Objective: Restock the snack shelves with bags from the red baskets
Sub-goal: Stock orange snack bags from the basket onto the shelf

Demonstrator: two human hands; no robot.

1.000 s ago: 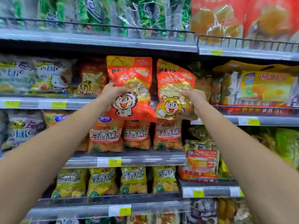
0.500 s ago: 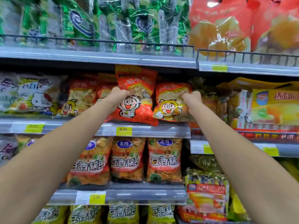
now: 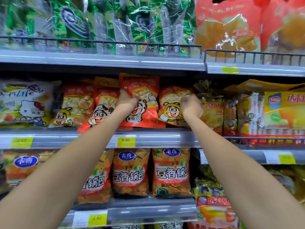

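Both my arms reach up to the middle shelf [image 3: 161, 138]. My left hand [image 3: 127, 101] grips a red snack bag with a cartoon cow figure [image 3: 142, 90], which stands on the shelf with its top near the shelf above. My right hand [image 3: 192, 106] holds the right side of a second red bag with a cartoon bee figure [image 3: 171, 104], leaning just right of the first. Two more bags of the same red kind [image 3: 77, 103] stand to the left. No red basket is in view.
Green and silver packs [image 3: 125, 23] and big red bags [image 3: 231, 25] fill the wire-railed top shelf. A white cartoon-cat bag [image 3: 24, 103] sits far left, yellow boxes [image 3: 283, 109] far right. Orange bags [image 3: 170, 172] line the shelf below, above yellow price tags [image 3: 126, 142].
Both hands have pushed the two red bags deeper onto the middle shelf, and the bags now stand on it. The view has tilted upward.
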